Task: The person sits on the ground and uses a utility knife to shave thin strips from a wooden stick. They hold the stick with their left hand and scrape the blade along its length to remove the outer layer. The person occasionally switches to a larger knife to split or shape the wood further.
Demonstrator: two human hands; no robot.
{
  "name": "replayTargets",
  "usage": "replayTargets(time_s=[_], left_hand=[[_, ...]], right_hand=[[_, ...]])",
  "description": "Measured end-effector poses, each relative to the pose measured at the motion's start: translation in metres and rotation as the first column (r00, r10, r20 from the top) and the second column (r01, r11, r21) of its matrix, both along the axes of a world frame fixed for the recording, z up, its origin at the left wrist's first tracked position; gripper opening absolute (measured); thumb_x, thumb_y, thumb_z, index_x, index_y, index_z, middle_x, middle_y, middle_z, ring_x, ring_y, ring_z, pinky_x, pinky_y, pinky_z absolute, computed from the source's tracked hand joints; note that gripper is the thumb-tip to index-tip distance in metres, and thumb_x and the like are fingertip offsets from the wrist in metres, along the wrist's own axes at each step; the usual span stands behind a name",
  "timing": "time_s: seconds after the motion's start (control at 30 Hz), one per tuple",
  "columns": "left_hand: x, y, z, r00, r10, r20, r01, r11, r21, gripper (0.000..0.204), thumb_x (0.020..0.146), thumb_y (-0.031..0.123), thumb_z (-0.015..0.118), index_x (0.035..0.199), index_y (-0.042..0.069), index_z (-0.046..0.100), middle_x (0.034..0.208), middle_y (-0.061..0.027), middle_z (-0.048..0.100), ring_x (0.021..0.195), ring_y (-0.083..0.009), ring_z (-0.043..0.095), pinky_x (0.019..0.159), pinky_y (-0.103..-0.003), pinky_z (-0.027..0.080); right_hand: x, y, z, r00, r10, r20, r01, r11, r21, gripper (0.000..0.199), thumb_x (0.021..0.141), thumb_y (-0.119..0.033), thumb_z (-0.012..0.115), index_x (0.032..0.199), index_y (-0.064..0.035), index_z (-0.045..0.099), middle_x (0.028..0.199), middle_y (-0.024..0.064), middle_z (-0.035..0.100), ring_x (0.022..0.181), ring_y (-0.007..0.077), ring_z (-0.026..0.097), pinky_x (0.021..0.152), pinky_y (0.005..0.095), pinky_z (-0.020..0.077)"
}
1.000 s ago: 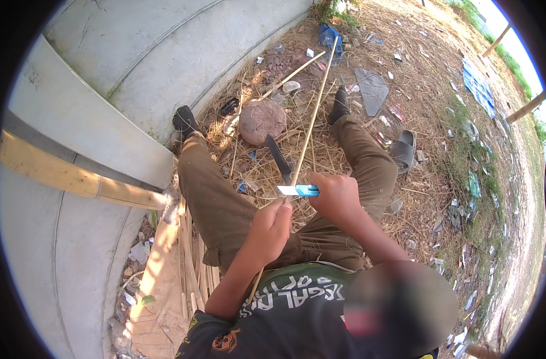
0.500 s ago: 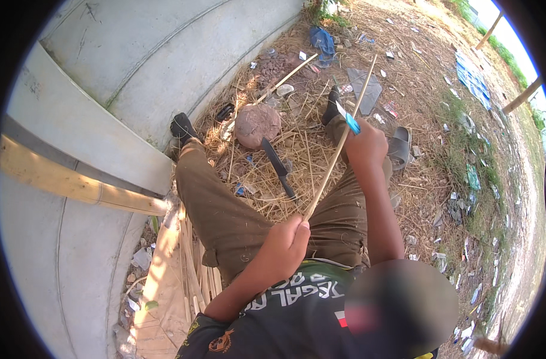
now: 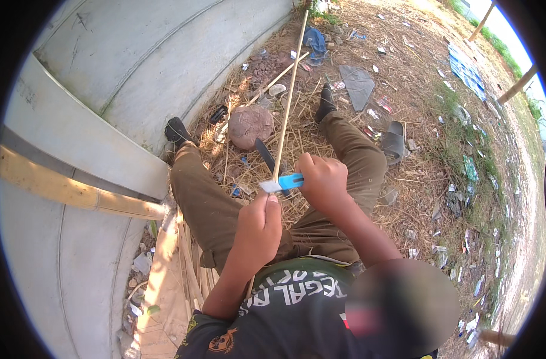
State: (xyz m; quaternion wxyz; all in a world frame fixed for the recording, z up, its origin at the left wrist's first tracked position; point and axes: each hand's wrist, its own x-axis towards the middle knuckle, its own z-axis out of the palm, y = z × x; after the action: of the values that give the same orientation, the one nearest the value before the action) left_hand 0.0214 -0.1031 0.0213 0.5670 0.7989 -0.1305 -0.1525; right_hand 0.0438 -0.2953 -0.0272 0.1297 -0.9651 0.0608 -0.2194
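My left hand (image 3: pixel 259 230) is closed round a long, thin bamboo strip (image 3: pixel 291 96), which points away from me between my knees. My right hand (image 3: pixel 322 182) grips a utility knife (image 3: pixel 292 180) with a light blue handle. Its blade lies across the strip, just beyond my left thumb and fingers. Past the hands, a large knife with a dark blade (image 3: pixel 264 154) lies on the straw, its handle hidden behind the strip and my hands. The tip of that blade is beside a round brown stone (image 3: pixel 251 127).
A grey concrete wall (image 3: pixel 165 66) rises on my left, with a bamboo pole (image 3: pixel 81 190) in front. Several split bamboo pieces (image 3: pixel 192 269) lie by my left hip. A grey sandal (image 3: pixel 394 143), a blue plastic bag (image 3: pixel 314 43) and scattered litter are on the straw-covered ground.
My right hand has drawn the utility knife back along the strip toward my left hand. The strip now points more straight ahead, and my left hand has shifted left.
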Motion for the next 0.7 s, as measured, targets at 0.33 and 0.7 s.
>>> replayTargets(time_s=[0.33, 0.7], left_hand=[[0.003, 0.033, 0.006, 0.431, -0.564, -0.704, -0.138, 0.73, -0.669, 0.013, 0.107, 0.021, 0.05, 0.103, 0.008, 0.051, 0.065, 0.0024, 0.037, 0.054, -0.0052, 0.04, 0.046, -0.022, 0.036], [-0.028, 0.019, -0.006, 0.986, -0.159, 0.06, 0.147, 0.975, 0.168, 0.028, 0.111, 0.024, 0.046, 0.097, 0.0, 0.052, 0.061, -0.0121, 0.056, 0.052, -0.0231, 0.054, 0.049, -0.04, 0.04]], right_hand=[[0.004, -0.064, 0.041, 0.964, -0.228, 0.137, 0.163, 0.914, 0.372, 0.021, 0.085, -0.024, 0.07, 0.08, -0.0037, 0.069, 0.059, 0.0205, 0.057, 0.058, 0.0384, 0.063, 0.057, 0.0454, 0.0477], [-0.04, -0.004, -0.003, 0.984, 0.151, -0.097, -0.143, 0.986, 0.089, 0.014, 0.074, -0.021, 0.076, 0.074, -0.0126, 0.065, 0.06, 0.009, 0.063, 0.056, 0.0328, 0.065, 0.053, 0.0449, 0.0497]])
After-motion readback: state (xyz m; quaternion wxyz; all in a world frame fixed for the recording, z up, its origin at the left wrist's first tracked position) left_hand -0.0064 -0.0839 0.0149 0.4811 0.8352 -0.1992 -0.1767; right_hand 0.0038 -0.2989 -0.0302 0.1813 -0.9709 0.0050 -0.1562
